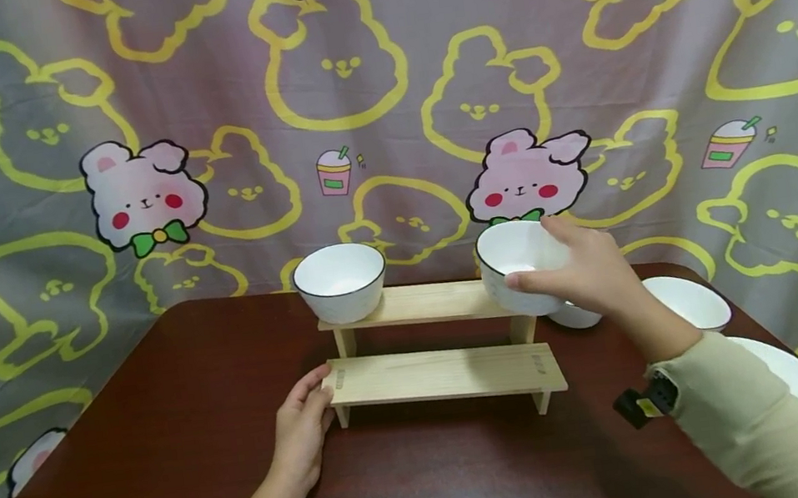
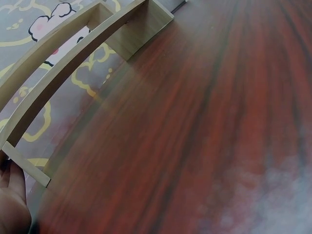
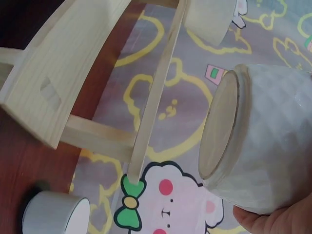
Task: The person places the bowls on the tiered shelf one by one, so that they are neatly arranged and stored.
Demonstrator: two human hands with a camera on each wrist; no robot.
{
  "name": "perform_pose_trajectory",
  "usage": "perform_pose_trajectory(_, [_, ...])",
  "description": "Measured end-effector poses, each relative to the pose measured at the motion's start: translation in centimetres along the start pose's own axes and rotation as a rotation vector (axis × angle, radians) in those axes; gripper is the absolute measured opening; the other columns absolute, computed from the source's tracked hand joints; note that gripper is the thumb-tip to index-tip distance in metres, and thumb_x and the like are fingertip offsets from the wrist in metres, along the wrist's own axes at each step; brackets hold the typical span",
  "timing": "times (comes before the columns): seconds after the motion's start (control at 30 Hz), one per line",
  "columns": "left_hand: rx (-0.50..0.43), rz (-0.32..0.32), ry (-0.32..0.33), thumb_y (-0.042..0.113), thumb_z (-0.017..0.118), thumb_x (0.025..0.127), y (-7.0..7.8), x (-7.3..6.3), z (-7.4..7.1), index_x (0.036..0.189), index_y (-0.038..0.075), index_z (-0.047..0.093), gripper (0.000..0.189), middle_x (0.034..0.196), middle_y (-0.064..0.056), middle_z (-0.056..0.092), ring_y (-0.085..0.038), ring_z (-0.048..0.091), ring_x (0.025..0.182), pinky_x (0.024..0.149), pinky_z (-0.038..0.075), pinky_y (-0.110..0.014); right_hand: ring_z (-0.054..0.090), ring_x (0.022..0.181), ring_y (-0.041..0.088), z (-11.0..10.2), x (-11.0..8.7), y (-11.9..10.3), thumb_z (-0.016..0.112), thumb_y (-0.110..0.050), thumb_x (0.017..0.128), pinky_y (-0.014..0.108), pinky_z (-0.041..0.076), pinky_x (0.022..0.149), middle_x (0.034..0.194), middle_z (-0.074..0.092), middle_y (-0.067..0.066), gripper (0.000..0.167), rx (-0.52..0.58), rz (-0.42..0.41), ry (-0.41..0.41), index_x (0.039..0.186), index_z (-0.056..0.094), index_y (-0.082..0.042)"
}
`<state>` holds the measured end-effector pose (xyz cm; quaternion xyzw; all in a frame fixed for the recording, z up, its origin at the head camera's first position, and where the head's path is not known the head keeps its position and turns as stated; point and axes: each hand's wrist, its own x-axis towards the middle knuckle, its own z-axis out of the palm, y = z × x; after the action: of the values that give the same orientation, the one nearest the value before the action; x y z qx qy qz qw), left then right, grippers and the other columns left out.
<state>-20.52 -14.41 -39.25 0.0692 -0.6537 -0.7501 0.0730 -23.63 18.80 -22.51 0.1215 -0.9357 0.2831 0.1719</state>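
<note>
A two-step wooden rack (image 1: 446, 373) stands on the table. My left hand (image 1: 298, 435) grips the left end of its lower step, thumb toward the front edge. A white bowl (image 1: 340, 282) with a dark rim sits upright on the left end of the upper step. My right hand (image 1: 586, 266) holds a second white bowl (image 1: 503, 290) by its right side, thumb at the near rim. That bowl is over the right end of the upper step; the right wrist view shows its unglazed foot (image 3: 220, 126) apart from the wood and its wall dimpled.
Behind the rack's right end, a smaller white bowl (image 1: 576, 316) is partly hidden by the held bowl and hand. Farther right on the dark red table (image 1: 131, 452) are a white bowl (image 1: 688, 302) and a white dish (image 1: 790, 374), partly behind the sleeve. A patterned curtain (image 1: 212, 97) hangs behind.
</note>
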Motion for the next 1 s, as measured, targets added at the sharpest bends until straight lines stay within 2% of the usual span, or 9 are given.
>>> perform_pose_trajectory(0.17, [0.009,-0.004,0.003,0.006,0.040,0.094,0.0,-0.1,-0.1,0.135,0.002,0.044,0.041,0.141,-0.013,0.039,-0.018,0.042,0.121,0.089,0.041,-0.020,0.051,0.094,0.035,1.0,0.4,-0.4,0.072,-0.048,0.070,0.039,0.040,0.073,0.112,0.056,0.019,0.075,0.008,-0.009,0.011,0.128,0.049,-0.008])
perform_pose_trajectory(0.27, [0.005,0.001,0.006,0.006,0.040,0.094,-0.1,-0.1,-0.2,0.134,0.002,0.044,0.041,0.140,-0.013,0.040,-0.016,0.043,0.119,0.087,0.042,-0.018,0.050,0.100,0.037,1.4,0.5,-0.8,0.070,-0.051,0.070,0.042,0.042,0.075,0.121,0.053,0.022,0.082,0.014,0.005,-0.022,0.135,0.044,-0.008])
perform_pose_trajectory(0.4, [0.000,0.008,0.005,0.006,0.040,0.094,-0.2,0.0,-0.1,0.134,0.000,0.044,0.041,0.140,-0.014,0.040,-0.015,0.044,0.118,0.086,0.042,-0.018,0.041,0.118,0.041,1.9,0.7,-1.4,0.069,-0.054,0.071,0.051,0.039,0.089,0.139,0.040,0.023,0.093,0.034,0.029,-0.068,0.143,0.033,-0.007])
perform_pose_trajectory(0.5, [-0.004,0.007,0.009,0.005,0.040,0.094,-0.2,-0.1,-0.1,0.134,0.000,0.044,0.041,0.140,-0.014,0.039,-0.015,0.043,0.118,0.084,0.042,-0.016,0.038,0.122,0.041,2.5,1.0,-1.6,0.071,-0.051,0.070,0.052,0.036,0.093,0.141,0.038,0.023,0.094,0.058,0.023,-0.067,0.143,0.034,-0.005])
perform_pose_trajectory(0.67, [-0.014,0.011,0.003,0.005,0.040,0.094,-0.1,-0.2,0.0,0.135,-0.001,0.043,0.042,0.141,-0.014,0.038,-0.011,0.044,0.116,0.084,0.041,-0.015,0.035,0.125,0.043,3.5,1.4,-1.7,0.072,-0.049,0.069,0.052,0.033,0.097,0.143,0.037,0.020,0.092,0.065,-0.004,-0.049,0.141,0.037,-0.004])
perform_pose_trajectory(0.8, [-0.021,0.020,-0.006,0.005,0.040,0.094,-0.1,-0.3,0.0,0.135,-0.002,0.042,0.042,0.141,-0.015,0.038,-0.007,0.045,0.112,0.085,0.041,-0.015,0.040,0.121,0.039,4.3,1.7,-1.9,0.073,-0.049,0.068,0.051,0.036,0.095,0.141,0.040,0.018,0.093,0.072,-0.014,-0.052,0.140,0.038,-0.004])
perform_pose_trajectory(1.0, [-0.010,0.016,-0.010,0.006,0.039,0.094,0.0,-0.3,0.1,0.136,-0.001,0.041,0.042,0.141,-0.015,0.037,-0.010,0.044,0.116,0.085,0.041,-0.016,0.040,0.121,0.041,5.2,2.0,-2.4,0.073,-0.051,0.068,0.052,0.036,0.094,0.141,0.040,0.018,0.094,0.063,-0.018,-0.061,0.140,0.038,-0.003])
